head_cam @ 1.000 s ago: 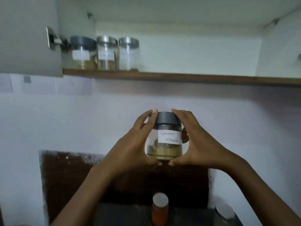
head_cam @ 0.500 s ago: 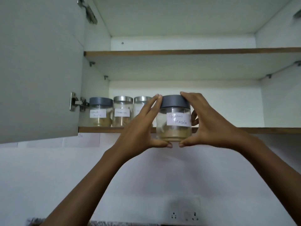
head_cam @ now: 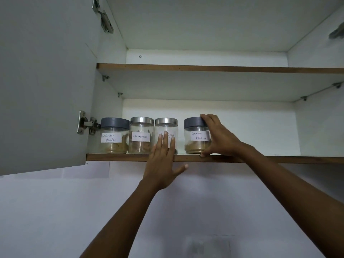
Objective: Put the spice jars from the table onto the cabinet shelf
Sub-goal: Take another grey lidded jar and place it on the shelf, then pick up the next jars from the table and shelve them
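The Garam Masala jar (head_cam: 197,135) is gripped on the cabinet shelf (head_cam: 270,159) by the right hand (head_cam: 220,137). The left hand (head_cam: 163,163) is held flat before the pepper jar (head_cam: 166,124).

Cabinet shelf (head_cam: 260,158) with three spice jars (head_cam: 141,144), Garam Masala jar (head_cam: 195,147)

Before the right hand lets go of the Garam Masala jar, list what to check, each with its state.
1. Garam Masala jar upright: ok.
2. Its base on the lower shelf: ok.
3. Right hand grips it at lid and base: ok.
4. Gap to the pepper jar: ok, apart.
5. Left hand clear of the pepper jar: cannot tell; its straight fingers lie before it.
6. Lid tight: cannot tell.
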The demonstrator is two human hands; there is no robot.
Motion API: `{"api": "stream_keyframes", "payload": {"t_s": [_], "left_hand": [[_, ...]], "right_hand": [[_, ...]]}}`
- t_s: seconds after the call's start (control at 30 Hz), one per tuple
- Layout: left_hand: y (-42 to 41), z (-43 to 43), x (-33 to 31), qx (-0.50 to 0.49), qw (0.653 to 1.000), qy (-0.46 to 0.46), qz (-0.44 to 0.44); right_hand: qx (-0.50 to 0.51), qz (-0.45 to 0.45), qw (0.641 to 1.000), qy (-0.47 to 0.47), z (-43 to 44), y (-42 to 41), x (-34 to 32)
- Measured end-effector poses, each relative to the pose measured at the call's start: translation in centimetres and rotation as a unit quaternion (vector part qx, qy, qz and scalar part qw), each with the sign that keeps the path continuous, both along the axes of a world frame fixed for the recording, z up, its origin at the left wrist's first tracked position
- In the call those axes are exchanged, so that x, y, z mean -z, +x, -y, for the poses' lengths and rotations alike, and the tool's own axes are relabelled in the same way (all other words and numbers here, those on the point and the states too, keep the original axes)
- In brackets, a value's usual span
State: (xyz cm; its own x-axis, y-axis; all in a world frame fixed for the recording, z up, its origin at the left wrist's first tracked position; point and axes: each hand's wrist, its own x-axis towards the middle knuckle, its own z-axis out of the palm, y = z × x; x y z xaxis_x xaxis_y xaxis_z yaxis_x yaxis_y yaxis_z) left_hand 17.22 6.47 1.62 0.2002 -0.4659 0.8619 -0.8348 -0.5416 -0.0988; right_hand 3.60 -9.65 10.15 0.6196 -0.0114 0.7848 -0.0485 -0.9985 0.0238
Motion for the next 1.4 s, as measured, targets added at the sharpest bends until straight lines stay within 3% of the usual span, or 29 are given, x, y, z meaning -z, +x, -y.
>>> {"api": "stream_keyframes", "payload": {"t_s": [0.23, 0.57, 0.77, 1.07, 1.23, 1.4], "left_hand": [[0.3, 0.8, 0.5, -0.034, 0.999, -0.022, 0.021], [0.5, 0.9, 0.6, -0.037, 0.999, -0.019, 0.030], [0.0, 0.4, 0.1, -0.033, 0.999, 0.006, 0.005], [-9.0, 3.3, 8.1, 0.169, 0.985, -0.013, 0.009], [-16.3, 7.3, 14.9, 0.262, 0.963, -0.022, -0.051], [-22.5, 11.4, 22.4, 0.310, 0.943, 0.058, -0.105]], "right_hand": [[-0.081, -0.017, 0.993, 0.089, 1.0, 1.2, 0.2], [-0.028, 0.002, 0.997, 0.070, -1.2, 3.5, 1.0], [-0.049, 0.027, 0.989, 0.136, -1.5, 1.2, 3.9], [-0.058, 0.008, 0.995, 0.084, -1.3, -9.4, 13.1], [-0.037, -0.021, 0.987, 0.153, 1.3, -15.5, 19.4], [-0.036, -0.088, 0.965, 0.246, 5.1, -22.0, 25.4]]}}
